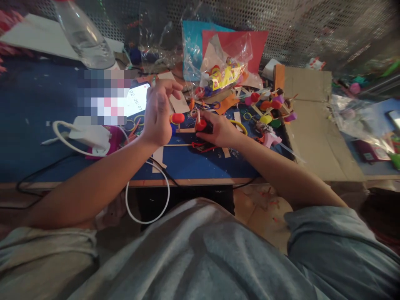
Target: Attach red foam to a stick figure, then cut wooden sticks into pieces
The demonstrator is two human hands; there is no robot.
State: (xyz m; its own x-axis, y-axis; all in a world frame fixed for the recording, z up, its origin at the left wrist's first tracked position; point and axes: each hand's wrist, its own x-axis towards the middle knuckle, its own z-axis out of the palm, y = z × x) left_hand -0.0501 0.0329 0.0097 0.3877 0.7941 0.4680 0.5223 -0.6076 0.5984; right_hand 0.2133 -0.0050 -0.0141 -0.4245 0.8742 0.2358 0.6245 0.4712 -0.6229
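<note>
Glossy clear plastic bag (231, 75), matt brown cardboard (315, 125).

Coloured sheets (260, 46), cardboard (312, 121) and scraps (159, 160) about a blue table (190, 166) suggest a craft workspace.

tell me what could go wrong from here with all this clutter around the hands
The white cable loops past the table edge near the left forearm, so an arm movement might snag it. The left hand is right beside the lit phone and could nudge it. Thin red strands lie close to the right hand, which curls around a red piece, so they may get brushed aside.
</note>
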